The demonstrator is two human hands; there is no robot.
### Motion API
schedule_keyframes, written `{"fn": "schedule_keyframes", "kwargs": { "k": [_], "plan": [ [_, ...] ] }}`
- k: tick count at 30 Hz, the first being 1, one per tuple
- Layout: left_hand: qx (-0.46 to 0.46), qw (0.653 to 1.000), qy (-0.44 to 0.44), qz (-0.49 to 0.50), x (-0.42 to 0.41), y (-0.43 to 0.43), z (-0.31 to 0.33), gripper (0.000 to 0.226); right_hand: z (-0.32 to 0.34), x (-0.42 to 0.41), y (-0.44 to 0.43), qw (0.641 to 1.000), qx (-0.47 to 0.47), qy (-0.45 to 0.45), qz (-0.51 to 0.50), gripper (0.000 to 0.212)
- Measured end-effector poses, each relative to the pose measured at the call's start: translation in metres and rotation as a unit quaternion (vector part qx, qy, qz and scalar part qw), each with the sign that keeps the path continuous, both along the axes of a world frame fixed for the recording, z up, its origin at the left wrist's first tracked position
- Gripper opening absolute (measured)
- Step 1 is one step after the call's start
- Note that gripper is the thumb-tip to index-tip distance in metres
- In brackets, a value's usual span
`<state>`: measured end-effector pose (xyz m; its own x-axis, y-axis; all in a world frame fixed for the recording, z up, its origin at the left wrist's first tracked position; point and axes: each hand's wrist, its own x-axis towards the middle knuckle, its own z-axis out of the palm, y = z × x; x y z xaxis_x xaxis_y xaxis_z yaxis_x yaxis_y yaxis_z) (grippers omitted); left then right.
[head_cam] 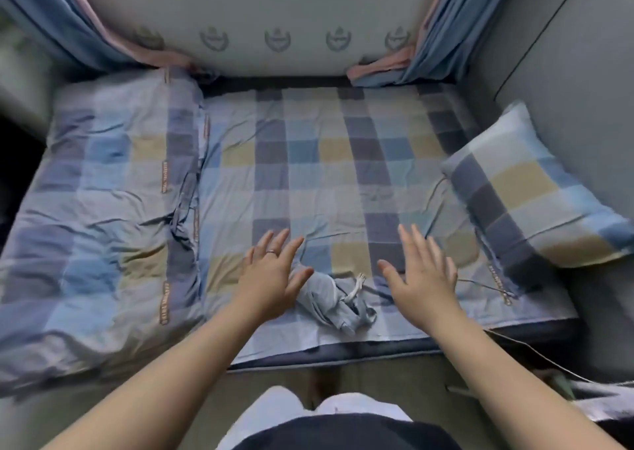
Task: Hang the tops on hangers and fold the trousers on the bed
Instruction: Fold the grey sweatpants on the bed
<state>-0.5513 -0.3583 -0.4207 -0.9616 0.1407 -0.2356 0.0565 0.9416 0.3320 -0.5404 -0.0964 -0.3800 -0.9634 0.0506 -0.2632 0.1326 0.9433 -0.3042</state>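
We are flanking crumpled grey-blue drawstring trousers at the front edge of the checked bed, left hand and right hand wide open, empty; careless smoothing could be pushing them off.

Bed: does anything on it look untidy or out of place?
Yes. A grey-blue garment lies crumpled in a bunch near the front edge of the checked sheet, between the open left hand and right hand, with a white drawstring sticking out. It is not folded flat.
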Motion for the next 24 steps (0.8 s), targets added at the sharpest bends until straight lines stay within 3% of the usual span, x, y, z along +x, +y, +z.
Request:
{"fn": "schedule_keyframes", "kwargs": {
  "k": [5,16,20,24],
  "plan": [
    [-0.009,0.992,-0.113,0.052,-0.003,0.002,-0.082,0.069,-0.083,-0.036,0.002,0.993,-0.009,-0.116,0.005,0.071],
    [0.036,0.948,-0.305,0.083,-0.039,0.023,-0.305,0.065,-0.326,-0.081,0.004,0.957,0.017,-0.286,0.039,0.069],
    [0.109,0.907,-0.360,0.191,-0.055,0.028,-0.390,0.080,-0.411,-0.079,-0.006,0.941,-0.052,-0.317,0.109,0.073],
    [0.177,0.864,-0.358,0.308,-0.062,0.039,-0.448,0.087,-0.474,-0.067,-0.019,0.938,-0.025,-0.328,0.112,0.102]
  ]
}}
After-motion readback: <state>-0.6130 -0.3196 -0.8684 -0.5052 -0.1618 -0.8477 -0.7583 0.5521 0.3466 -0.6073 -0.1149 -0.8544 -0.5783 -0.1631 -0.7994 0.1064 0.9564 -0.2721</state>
